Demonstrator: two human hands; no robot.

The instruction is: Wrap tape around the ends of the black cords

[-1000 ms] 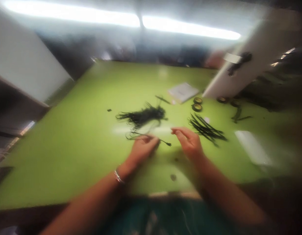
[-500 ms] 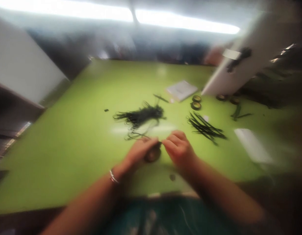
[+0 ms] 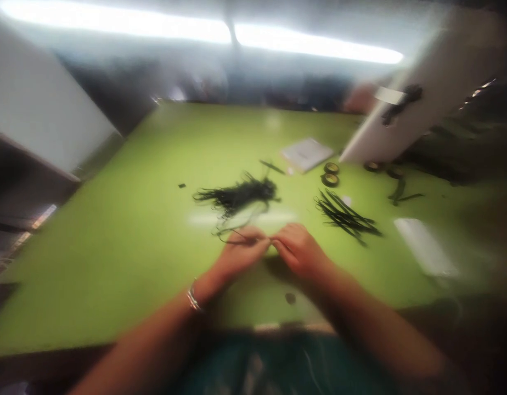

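Basically both hands meet at centre of the green worktop. Left hand and right hand pinch closed on one thin black wire, fingertips touching. Wire's long axis runs left-right; its loose loop trails left of the left hand, so the left is nearer the slack. Blur hides exact finger grip. Tangled wire pile lies just beyond; straight bundle sits right of the right hand.
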